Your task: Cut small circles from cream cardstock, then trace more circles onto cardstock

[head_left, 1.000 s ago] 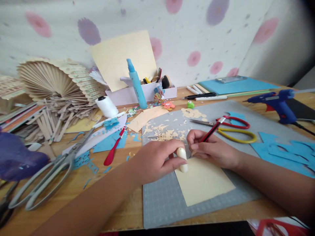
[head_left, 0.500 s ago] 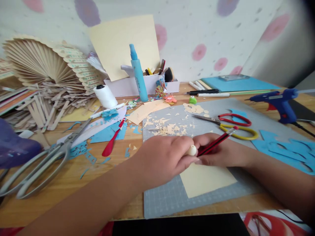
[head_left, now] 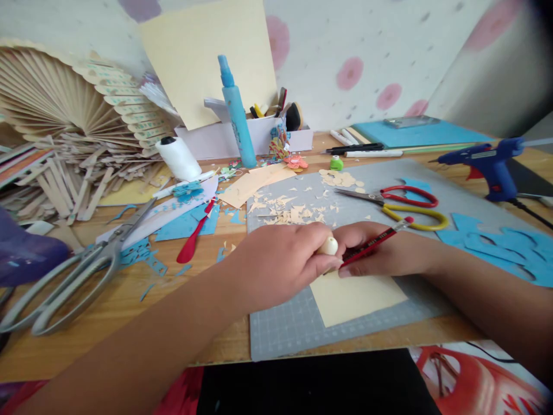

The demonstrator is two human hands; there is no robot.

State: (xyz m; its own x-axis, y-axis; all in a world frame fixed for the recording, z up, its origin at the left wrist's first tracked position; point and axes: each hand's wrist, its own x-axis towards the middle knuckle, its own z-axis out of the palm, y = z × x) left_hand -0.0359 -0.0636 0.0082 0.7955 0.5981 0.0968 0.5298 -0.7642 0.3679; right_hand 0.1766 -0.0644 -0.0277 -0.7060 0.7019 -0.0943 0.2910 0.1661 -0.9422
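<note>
My left hand point(head_left: 287, 259) is closed around a small round cream knob point(head_left: 330, 246) with a dark hole in its end; the rest of it is hidden in the fingers. Between the fingers of my right hand point(head_left: 382, 253) is a red and black pencil point(head_left: 378, 241), slanting with its eraser end up and to the right. Its point is hidden by the fingers. Both hands touch or nearly touch above a cream paper sheet point(head_left: 358, 300), which lies on the grey cutting mat point(head_left: 280, 328).
Small scissors point(head_left: 380, 200), cream paper scraps point(head_left: 294, 213) and blue cut paper point(head_left: 501, 248) lie on the mat. Large grey scissors point(head_left: 95, 259) and a red spoon-shaped tool point(head_left: 190, 245) are at the left. A blue glue gun point(head_left: 492, 164) stands right, a blue spray bottle point(head_left: 238, 124) behind.
The whole view has shifted slightly, with things now higher in the picture. Both hands stay together over the paper, and the pencil lies a little flatter.
</note>
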